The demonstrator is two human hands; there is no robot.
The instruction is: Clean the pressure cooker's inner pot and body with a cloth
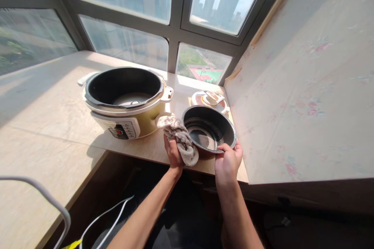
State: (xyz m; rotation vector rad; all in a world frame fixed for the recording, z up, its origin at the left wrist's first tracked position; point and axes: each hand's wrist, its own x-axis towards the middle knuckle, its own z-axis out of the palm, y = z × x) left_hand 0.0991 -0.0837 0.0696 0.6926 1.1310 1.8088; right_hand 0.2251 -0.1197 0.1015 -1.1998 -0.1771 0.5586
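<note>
My left hand point(173, 152) is closed around a mottled grey-brown cloth point(179, 136), held just left of a dark inner pot point(209, 128) that rests on the wooden counter. My right hand point(228, 159) grips the near rim of that pot, thumb over the edge. The pot is tilted slightly toward me and its dark inside shows. The cloth drapes over my left fingers and touches the pot's left side.
An open electric pressure cooker point(124, 101) with a control panel stands to the left on the counter point(52, 116). Its lid point(210, 100) lies behind the pot by the window. A papered wall point(306, 85) rises on the right. White cables point(108, 218) hang below the counter edge.
</note>
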